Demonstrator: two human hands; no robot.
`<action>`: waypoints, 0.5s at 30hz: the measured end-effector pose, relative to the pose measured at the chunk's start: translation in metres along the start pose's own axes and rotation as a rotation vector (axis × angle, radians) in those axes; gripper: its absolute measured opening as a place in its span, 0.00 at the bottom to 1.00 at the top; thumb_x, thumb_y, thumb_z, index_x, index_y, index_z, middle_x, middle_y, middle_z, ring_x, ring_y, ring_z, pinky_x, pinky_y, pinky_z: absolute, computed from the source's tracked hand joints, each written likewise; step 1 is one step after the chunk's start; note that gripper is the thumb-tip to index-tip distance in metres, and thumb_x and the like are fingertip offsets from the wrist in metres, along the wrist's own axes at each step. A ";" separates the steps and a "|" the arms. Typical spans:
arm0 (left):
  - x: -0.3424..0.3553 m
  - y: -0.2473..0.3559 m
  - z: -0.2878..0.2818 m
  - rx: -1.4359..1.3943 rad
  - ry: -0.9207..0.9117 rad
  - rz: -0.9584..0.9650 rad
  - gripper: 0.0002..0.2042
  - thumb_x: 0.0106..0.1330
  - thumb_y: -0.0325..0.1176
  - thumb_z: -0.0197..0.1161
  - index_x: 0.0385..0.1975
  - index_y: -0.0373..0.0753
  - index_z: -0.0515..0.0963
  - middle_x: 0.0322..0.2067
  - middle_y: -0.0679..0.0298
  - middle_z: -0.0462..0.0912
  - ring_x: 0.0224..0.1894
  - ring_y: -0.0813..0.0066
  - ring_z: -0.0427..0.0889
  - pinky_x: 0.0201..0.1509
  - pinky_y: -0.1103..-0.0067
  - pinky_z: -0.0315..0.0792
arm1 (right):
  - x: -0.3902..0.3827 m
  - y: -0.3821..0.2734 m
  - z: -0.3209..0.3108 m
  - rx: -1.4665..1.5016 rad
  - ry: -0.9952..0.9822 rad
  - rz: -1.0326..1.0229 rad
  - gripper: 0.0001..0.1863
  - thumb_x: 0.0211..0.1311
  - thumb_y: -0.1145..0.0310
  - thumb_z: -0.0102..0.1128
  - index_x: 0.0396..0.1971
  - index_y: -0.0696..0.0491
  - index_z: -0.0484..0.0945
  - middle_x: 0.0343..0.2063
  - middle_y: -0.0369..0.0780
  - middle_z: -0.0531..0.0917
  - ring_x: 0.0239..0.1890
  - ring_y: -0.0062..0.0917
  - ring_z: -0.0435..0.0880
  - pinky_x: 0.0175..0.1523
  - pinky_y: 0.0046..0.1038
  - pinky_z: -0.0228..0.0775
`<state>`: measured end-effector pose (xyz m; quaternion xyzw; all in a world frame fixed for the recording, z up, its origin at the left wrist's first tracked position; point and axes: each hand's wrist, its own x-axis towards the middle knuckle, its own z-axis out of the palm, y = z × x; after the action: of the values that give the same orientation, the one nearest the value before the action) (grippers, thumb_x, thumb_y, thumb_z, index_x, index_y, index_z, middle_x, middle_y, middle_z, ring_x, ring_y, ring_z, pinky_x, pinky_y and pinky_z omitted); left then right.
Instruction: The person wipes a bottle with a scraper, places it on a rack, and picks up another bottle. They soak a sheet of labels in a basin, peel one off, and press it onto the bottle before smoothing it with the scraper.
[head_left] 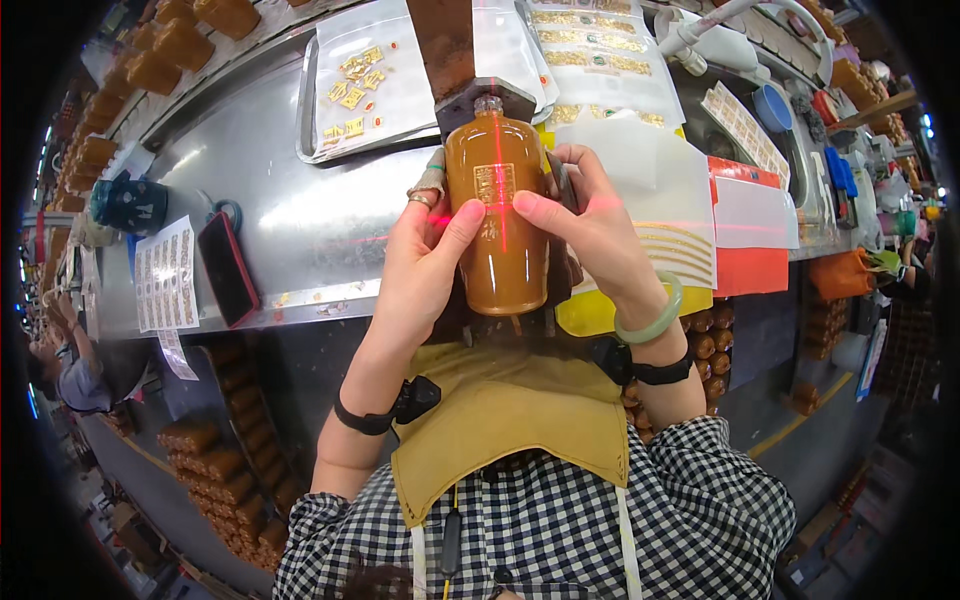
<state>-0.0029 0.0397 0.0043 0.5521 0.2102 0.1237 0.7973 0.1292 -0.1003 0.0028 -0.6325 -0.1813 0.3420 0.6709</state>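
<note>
A glossy brown bottle point(503, 265) lies in front of me with its neck pointing away, set against a dark metal holder point(450, 118). On its upper face is a square gold decal point(494, 183), with smaller gold marks below it. Red laser lines cross the bottle. My left hand point(428, 240) wraps the bottle's left side, its thumb pressed beside the decal's lower left corner. From the right, my right hand point(597, 225) grips the bottle, thumb at the decal's lower right edge. Finger covers show on the fingers, which are partly hidden behind the bottle.
Beyond the holder lies a metal tray point(304, 130) with gold decals on white backing. More decal sheets point(600, 65) lie to its right. A red-edged phone point(228, 268) and a printed sheet point(166, 275) rest at left. Brown bottles point(215, 470) are stacked below the table.
</note>
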 end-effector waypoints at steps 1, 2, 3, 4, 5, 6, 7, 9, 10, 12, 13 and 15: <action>0.000 0.001 0.000 0.001 0.012 -0.005 0.24 0.78 0.30 0.57 0.71 0.30 0.62 0.62 0.59 0.76 0.64 0.75 0.74 0.70 0.75 0.66 | 0.001 0.000 0.002 -0.007 0.041 0.008 0.29 0.61 0.64 0.77 0.54 0.58 0.68 0.48 0.41 0.79 0.50 0.21 0.80 0.52 0.26 0.77; 0.000 0.001 0.000 -0.006 0.017 -0.013 0.24 0.78 0.31 0.57 0.70 0.30 0.63 0.62 0.59 0.76 0.64 0.75 0.74 0.70 0.75 0.66 | 0.003 -0.001 0.005 -0.016 0.019 0.027 0.29 0.61 0.64 0.77 0.54 0.58 0.68 0.48 0.41 0.79 0.50 0.21 0.80 0.52 0.26 0.77; 0.000 0.002 0.000 0.000 0.024 -0.013 0.24 0.78 0.31 0.57 0.70 0.30 0.63 0.62 0.59 0.76 0.64 0.75 0.74 0.70 0.75 0.66 | 0.004 -0.001 0.007 -0.090 0.093 0.003 0.29 0.62 0.64 0.76 0.54 0.58 0.69 0.49 0.41 0.79 0.50 0.21 0.80 0.52 0.26 0.76; -0.001 0.003 0.000 -0.003 0.032 -0.009 0.24 0.78 0.31 0.58 0.70 0.30 0.63 0.62 0.59 0.76 0.63 0.75 0.75 0.70 0.75 0.66 | 0.006 -0.001 0.010 -0.171 0.133 -0.030 0.28 0.62 0.64 0.75 0.54 0.59 0.69 0.49 0.42 0.79 0.50 0.21 0.80 0.53 0.25 0.76; -0.001 0.003 0.000 -0.015 0.028 0.007 0.24 0.78 0.31 0.58 0.70 0.30 0.64 0.61 0.59 0.77 0.63 0.75 0.75 0.70 0.74 0.66 | 0.007 -0.001 0.012 -0.164 0.165 -0.019 0.28 0.62 0.64 0.75 0.54 0.59 0.69 0.49 0.42 0.79 0.50 0.21 0.80 0.53 0.25 0.76; -0.001 0.004 0.000 -0.007 0.044 -0.004 0.24 0.78 0.31 0.58 0.70 0.30 0.64 0.61 0.59 0.77 0.63 0.75 0.75 0.70 0.74 0.66 | 0.008 -0.002 0.013 -0.099 0.139 -0.024 0.28 0.63 0.62 0.75 0.54 0.59 0.69 0.49 0.42 0.79 0.50 0.22 0.80 0.53 0.26 0.76; 0.000 0.004 -0.001 -0.007 0.043 -0.013 0.24 0.78 0.31 0.58 0.70 0.31 0.64 0.61 0.60 0.77 0.63 0.76 0.75 0.69 0.75 0.66 | 0.009 -0.002 0.014 -0.043 0.143 -0.007 0.29 0.63 0.61 0.75 0.54 0.59 0.69 0.49 0.42 0.79 0.50 0.22 0.80 0.53 0.26 0.76; 0.000 0.004 -0.001 -0.008 0.041 -0.017 0.24 0.77 0.31 0.59 0.70 0.31 0.64 0.61 0.60 0.77 0.62 0.76 0.76 0.69 0.75 0.66 | 0.011 -0.002 0.014 -0.023 0.101 -0.020 0.29 0.63 0.60 0.74 0.54 0.59 0.70 0.48 0.43 0.79 0.50 0.22 0.79 0.53 0.26 0.76; 0.000 0.004 -0.001 -0.002 0.043 -0.008 0.24 0.77 0.31 0.59 0.70 0.31 0.64 0.61 0.60 0.77 0.62 0.76 0.76 0.69 0.75 0.66 | 0.012 -0.002 0.013 -0.013 0.130 0.004 0.28 0.64 0.59 0.74 0.54 0.59 0.70 0.48 0.43 0.80 0.49 0.22 0.79 0.53 0.25 0.76; 0.001 0.002 -0.002 0.003 0.044 0.003 0.24 0.77 0.31 0.59 0.70 0.31 0.64 0.61 0.60 0.78 0.62 0.76 0.76 0.69 0.75 0.66 | 0.014 -0.001 0.013 -0.115 0.139 -0.027 0.28 0.64 0.59 0.74 0.53 0.59 0.70 0.47 0.42 0.80 0.49 0.22 0.80 0.52 0.25 0.76; 0.001 0.002 -0.002 -0.001 0.051 -0.006 0.24 0.77 0.31 0.59 0.70 0.31 0.64 0.60 0.60 0.78 0.62 0.76 0.76 0.69 0.75 0.66 | 0.015 0.000 0.013 -0.202 0.147 -0.063 0.27 0.64 0.59 0.73 0.53 0.58 0.70 0.46 0.42 0.80 0.48 0.21 0.80 0.51 0.25 0.76; 0.001 0.001 -0.004 0.000 0.056 -0.017 0.24 0.77 0.32 0.59 0.69 0.31 0.65 0.60 0.60 0.78 0.62 0.76 0.76 0.69 0.75 0.66 | 0.017 0.001 0.015 -0.142 0.174 -0.011 0.28 0.64 0.58 0.73 0.53 0.59 0.70 0.47 0.42 0.80 0.49 0.22 0.79 0.53 0.26 0.75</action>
<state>-0.0041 0.0436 0.0034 0.5467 0.2373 0.1324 0.7920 0.1303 -0.0777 0.0004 -0.7047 -0.1494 0.2683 0.6396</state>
